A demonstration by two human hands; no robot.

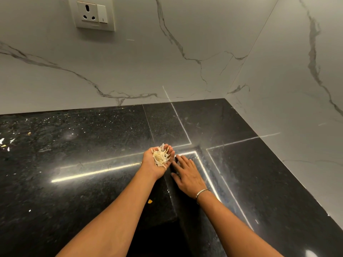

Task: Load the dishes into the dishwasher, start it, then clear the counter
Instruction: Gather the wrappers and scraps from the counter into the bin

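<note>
My left hand (155, 165) is turned palm up and cupped just above the black stone counter (83, 164). A heap of pale, papery peel scraps (161, 157) lies in its palm, cradled by slightly curled fingers. My right hand (186, 173) lies palm down right beside it, fingers straight and flat on the counter, fingertips close to the edge of the left palm. A metal bangle circles the right wrist. No dishes and no dishwasher are in view.
A few white and yellow scraps (5, 143) lie at the counter's far left, and one orange bit (150, 201) sits between my forearms. Marble walls close the corner behind and to the right. A wall socket (92, 14) is mounted at upper left.
</note>
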